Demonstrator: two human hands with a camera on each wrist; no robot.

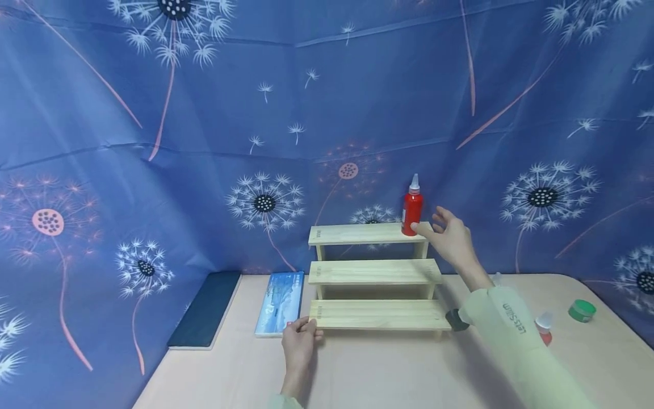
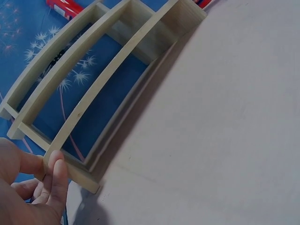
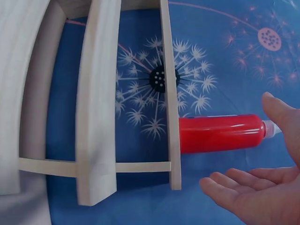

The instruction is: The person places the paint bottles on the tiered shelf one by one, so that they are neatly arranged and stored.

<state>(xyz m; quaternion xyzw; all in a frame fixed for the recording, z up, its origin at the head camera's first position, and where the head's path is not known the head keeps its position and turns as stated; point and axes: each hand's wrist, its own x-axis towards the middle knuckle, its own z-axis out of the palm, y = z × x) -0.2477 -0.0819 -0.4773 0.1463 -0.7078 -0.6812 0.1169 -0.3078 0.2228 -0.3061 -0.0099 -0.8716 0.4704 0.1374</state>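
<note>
A pale wooden three-tier rack (image 1: 375, 272) stands on the table against the blue cloth. On the right end of its top tier a red squeeze bottle (image 1: 411, 211) with a clear pointed cap stands upright. Beside that bottle is my right hand (image 1: 453, 243), its fingers loosely extended. The right wrist view shows a gap between this hand (image 3: 267, 187) and the bottle (image 3: 220, 134). My left hand (image 1: 298, 343) pinches the left end of the lowest tier between thumb and fingers, as the left wrist view shows at the board's corner (image 2: 61, 136).
Left of the rack lie a blue-and-white flat packet (image 1: 280, 304) and a dark notebook (image 1: 205, 309). To the right are a green-lidded jar (image 1: 582, 311) and another red bottle (image 1: 544, 328), partly hidden by my right sleeve (image 1: 521, 341). A dandelion-print cloth (image 1: 357, 102) hangs behind.
</note>
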